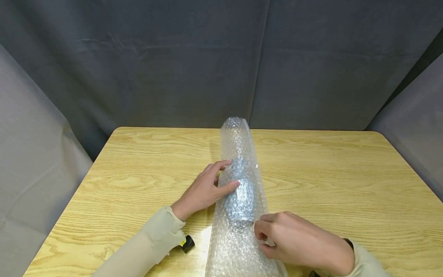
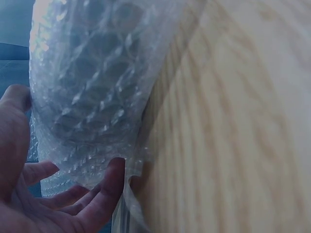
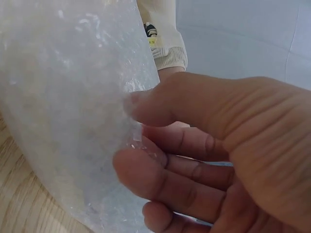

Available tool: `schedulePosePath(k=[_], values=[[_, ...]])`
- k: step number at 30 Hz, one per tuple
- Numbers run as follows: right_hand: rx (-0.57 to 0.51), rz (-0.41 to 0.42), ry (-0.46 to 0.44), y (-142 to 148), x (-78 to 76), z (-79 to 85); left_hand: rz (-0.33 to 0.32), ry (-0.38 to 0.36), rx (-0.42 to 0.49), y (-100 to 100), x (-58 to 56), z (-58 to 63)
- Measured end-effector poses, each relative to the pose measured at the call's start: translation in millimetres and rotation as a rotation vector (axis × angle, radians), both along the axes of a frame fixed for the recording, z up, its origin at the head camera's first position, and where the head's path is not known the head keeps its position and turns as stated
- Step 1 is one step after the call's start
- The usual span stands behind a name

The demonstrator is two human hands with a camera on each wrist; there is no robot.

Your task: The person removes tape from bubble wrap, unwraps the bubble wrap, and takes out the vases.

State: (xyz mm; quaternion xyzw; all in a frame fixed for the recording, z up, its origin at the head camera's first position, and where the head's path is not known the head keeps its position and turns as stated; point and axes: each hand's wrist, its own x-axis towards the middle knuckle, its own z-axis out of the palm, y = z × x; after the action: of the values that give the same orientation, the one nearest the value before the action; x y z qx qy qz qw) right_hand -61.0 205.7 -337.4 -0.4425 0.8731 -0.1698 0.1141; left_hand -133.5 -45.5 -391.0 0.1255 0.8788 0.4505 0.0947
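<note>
Your left hand spreads loosely, thumb and fingers touching the bubble wrap | your curled right hand pinches its dimpled clear edge | bluish rounded bundle, mid-frame, contents hard to discern through bubbles | long translucent strip, upper centre to bottom edge, on wood-grained table

Looks forward and down from the head across the table; peers closely from each wrist, at left dimly and perhaps tilted, onto bubble wrap common to all views.
</note>
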Motion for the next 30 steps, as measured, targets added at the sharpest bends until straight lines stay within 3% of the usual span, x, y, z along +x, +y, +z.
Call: schedulePosePath(k=[16,25,30], values=[[-0.090,0.043,0.093,1.3,1.8,1.3,0.001,-0.011,-0.004,-0.1,0.4,1.1],[-0.108,-0.015,-0.025,1.0,1.4,0.8,-0.002,-0.001,-0.003,-0.8,0.8,1.2],[-0.103,-0.031,-0.039,-0.4,1.7,1.2,-0.009,0.006,0.000,-0.4,-0.1,1.7]])
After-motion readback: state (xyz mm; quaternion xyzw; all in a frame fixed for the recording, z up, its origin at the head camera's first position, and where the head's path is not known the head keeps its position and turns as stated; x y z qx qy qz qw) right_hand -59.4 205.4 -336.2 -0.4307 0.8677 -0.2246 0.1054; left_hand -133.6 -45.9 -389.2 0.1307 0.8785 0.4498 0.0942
